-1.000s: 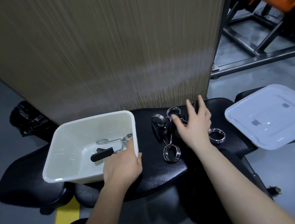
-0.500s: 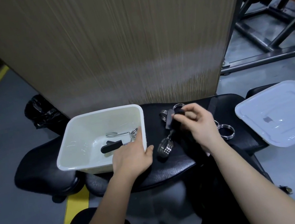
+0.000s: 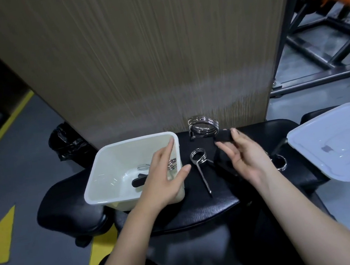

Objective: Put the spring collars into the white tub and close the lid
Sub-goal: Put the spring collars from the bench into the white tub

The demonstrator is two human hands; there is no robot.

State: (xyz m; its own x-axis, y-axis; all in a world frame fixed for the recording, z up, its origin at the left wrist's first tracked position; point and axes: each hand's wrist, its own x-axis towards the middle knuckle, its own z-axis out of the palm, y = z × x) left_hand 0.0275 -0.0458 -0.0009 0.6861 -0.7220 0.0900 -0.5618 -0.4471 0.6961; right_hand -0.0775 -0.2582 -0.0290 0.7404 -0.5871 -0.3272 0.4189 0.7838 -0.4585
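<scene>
The white tub (image 3: 126, 142) stands on the left end of a black padded bench (image 3: 202, 207), with one spring collar (image 3: 170, 164) inside it. My left hand (image 3: 164, 178) straddles the tub's right wall, fingers spread, thumb outside. My right hand (image 3: 245, 158) pinches the black handle of a second spring collar (image 3: 203, 126) and holds its steel coil raised above the bench's far edge. A third collar (image 3: 199, 158) lies flat on the bench between my hands. Another collar (image 3: 280, 162) shows partly behind my right wrist. The white lid (image 3: 339, 140) lies to the right.
A tall wood-grain panel (image 3: 158, 56) rises directly behind the bench. A black bag (image 3: 65, 141) sits on the floor behind the tub. A dark metal frame (image 3: 329, 65) stands at the back right. Grey floor with yellow markings (image 3: 0, 237) lies to the left.
My right hand has closed on a collar's black handle and lifted it off the pile. My left hand's fingers have spread over the tub's right wall.
</scene>
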